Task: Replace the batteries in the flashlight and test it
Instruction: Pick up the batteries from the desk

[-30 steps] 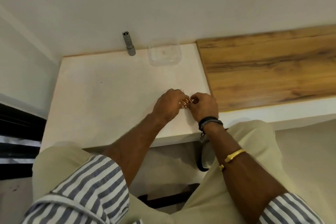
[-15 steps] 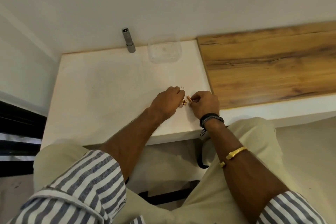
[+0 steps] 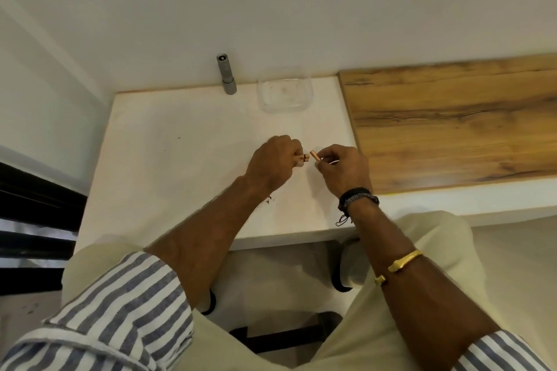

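Observation:
A grey flashlight (image 3: pixel 226 75) stands upright at the back edge of the white table (image 3: pixel 180 159), against the wall, far from both hands. My left hand (image 3: pixel 272 164) is closed around copper-topped batteries (image 3: pixel 303 158) whose ends poke out toward the right. My right hand (image 3: pixel 343 170) pinches a single copper-coloured battery (image 3: pixel 316 156) between thumb and fingers. A small gap separates that battery from the ones in my left hand. Both hands hover just over the table's right part.
A clear plastic container (image 3: pixel 284 90) sits at the back of the table, right of the flashlight. A wooden board (image 3: pixel 452 123) borders the table on the right. My knees in beige trousers (image 3: pixel 422 250) are under the front edge.
My hands were pressed together around the batteries. They have drawn apart, and my right hand now holds one battery separate from those in my left.

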{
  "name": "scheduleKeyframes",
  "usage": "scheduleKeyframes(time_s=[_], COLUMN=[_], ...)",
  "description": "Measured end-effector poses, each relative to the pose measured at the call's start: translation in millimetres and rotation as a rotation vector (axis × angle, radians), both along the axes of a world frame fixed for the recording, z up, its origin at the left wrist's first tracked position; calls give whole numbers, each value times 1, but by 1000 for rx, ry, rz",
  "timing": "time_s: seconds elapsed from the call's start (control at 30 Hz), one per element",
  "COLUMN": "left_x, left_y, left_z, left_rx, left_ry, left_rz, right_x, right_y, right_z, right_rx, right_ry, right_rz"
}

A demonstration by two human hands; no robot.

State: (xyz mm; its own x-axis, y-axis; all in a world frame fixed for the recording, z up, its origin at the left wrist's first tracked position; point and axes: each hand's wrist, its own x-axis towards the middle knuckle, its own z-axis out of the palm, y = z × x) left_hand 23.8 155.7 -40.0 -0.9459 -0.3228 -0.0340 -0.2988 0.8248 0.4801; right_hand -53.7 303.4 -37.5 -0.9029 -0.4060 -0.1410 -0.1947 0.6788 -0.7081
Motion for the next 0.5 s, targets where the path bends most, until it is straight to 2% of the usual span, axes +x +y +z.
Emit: scheduleKeyframes(time_s=[0.1,0.27,0.37,0.5], left_x=[-16,-53,-76,-103], left_y=[-18,-62,-88,-110], left_z=[23,53,58,56], left_rx=[-10,-74,-118,-220], left_ry=[83,113,97,-41], left_rz=[24,84,99,102], right_x=[-15,-57,-87,-122], right_y=[-21,-69,-103,-144], right_z=[14,38,46,44], right_rx=[-74,-96,-10,152], right_ry=[24,119,204,314], right_rz=[4,70,140,258])
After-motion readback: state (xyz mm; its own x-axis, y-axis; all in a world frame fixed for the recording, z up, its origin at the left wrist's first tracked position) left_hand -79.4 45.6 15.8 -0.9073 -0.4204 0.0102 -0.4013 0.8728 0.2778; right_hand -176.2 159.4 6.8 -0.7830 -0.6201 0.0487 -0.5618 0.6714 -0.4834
